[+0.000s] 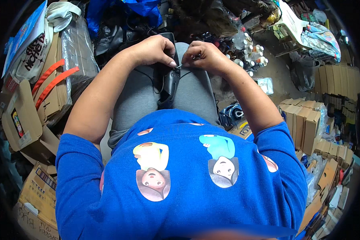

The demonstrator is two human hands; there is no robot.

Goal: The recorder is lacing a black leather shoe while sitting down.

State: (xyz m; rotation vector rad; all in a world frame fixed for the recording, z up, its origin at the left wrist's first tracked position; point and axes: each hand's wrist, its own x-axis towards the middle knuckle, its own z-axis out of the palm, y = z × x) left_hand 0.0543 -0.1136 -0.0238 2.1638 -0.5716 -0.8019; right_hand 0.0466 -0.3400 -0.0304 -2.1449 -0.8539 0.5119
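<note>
A black leather shoe (171,83) lies lengthwise on my lap, between my grey-trousered thighs, with a thin dark lace (150,76) looping out to its left. My left hand (158,50) is closed at the shoe's upper part; its thumb tip presses there, and its curled fingers are partly hidden. Just to the right, my right hand (204,58) pinches a thin, pale strand or tip (179,66) between thumb and forefinger. The strand reaches the shoe close to my left thumb. Whether it is a lace end or a slim tool is too small to tell.
Several white-capped bottles (248,52) stand on the floor at the far right. Stacked cardboard boxes (304,120) line the right side. An open carton (24,116) and orange straps (54,82) are at left. Dark shoes or bags (108,40) lie ahead near blue plastic (144,12).
</note>
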